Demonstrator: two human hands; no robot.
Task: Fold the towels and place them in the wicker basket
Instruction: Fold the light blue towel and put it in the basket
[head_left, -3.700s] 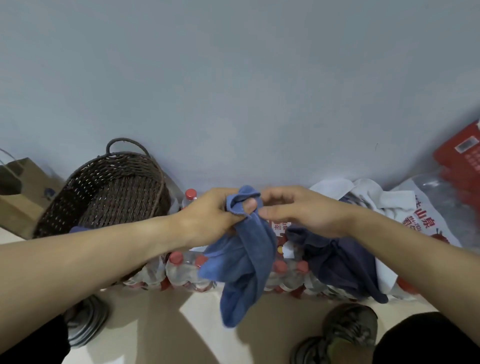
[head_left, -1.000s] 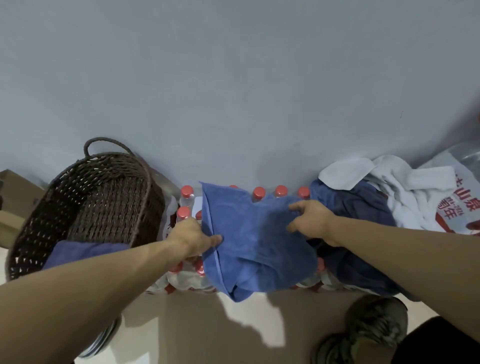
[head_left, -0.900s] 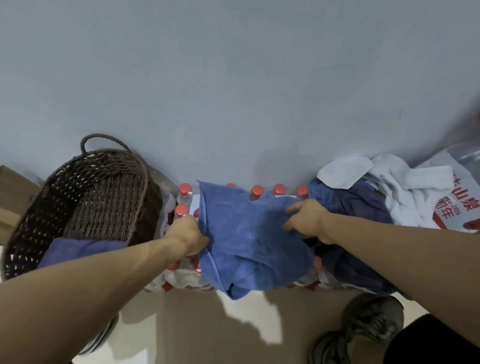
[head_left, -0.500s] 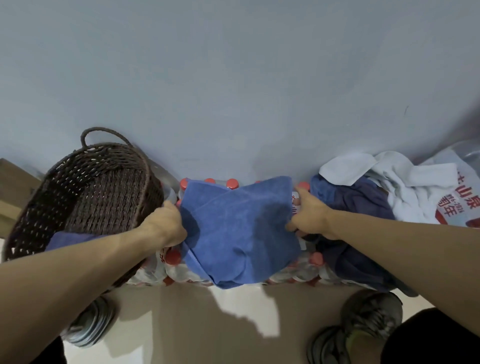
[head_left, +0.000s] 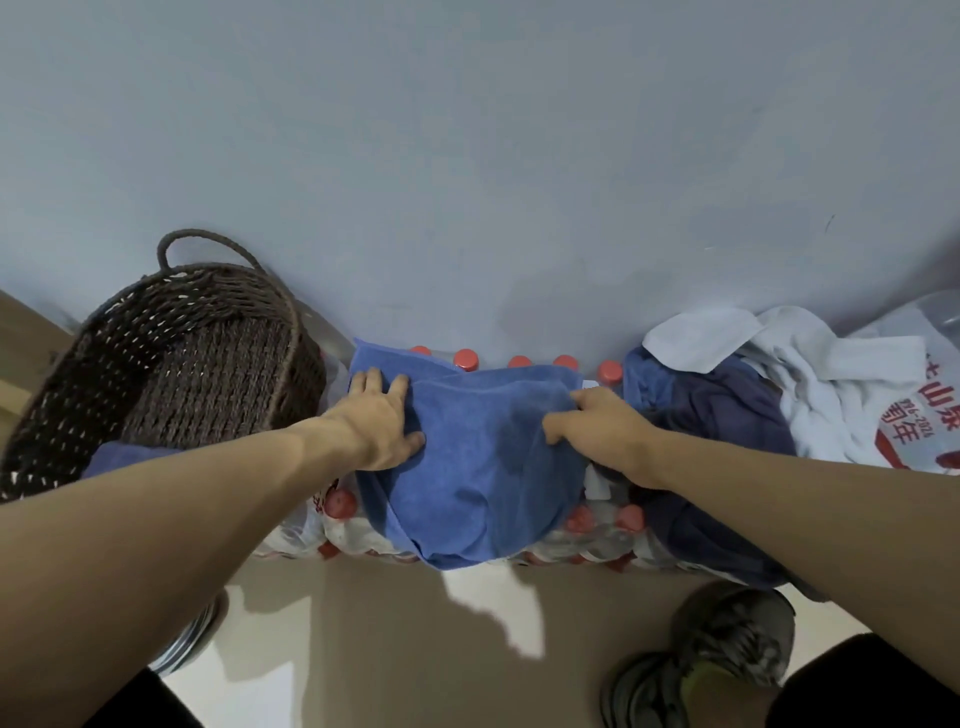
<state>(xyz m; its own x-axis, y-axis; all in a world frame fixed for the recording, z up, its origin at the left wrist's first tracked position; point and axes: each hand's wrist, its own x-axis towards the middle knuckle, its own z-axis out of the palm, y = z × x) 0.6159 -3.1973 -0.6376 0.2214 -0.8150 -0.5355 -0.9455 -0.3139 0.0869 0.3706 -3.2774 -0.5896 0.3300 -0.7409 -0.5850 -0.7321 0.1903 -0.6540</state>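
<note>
Wicker basket (head_left: 171, 358) stands at left against the wall, holding one folded dark-blue towel (head_left: 124, 457) at its near end; the blue towel (head_left: 483, 457) being worked lies spread over a shrink-wrapped pack of red-capped water bottles (head_left: 597, 525), just beside the basket. Versus half a second ago, the left hand (head_left: 379, 421) has let go of the towel's edge and now lies flat, fingers straight, pressing its left side, while the right hand (head_left: 597, 431) still pinches the right edge with curled fingers. Right of it sit a pile of dark-blue and white cloths (head_left: 727, 395) and a bag (head_left: 914, 421) with red Chinese characters, partly legible ("山泉", "年").
</note>
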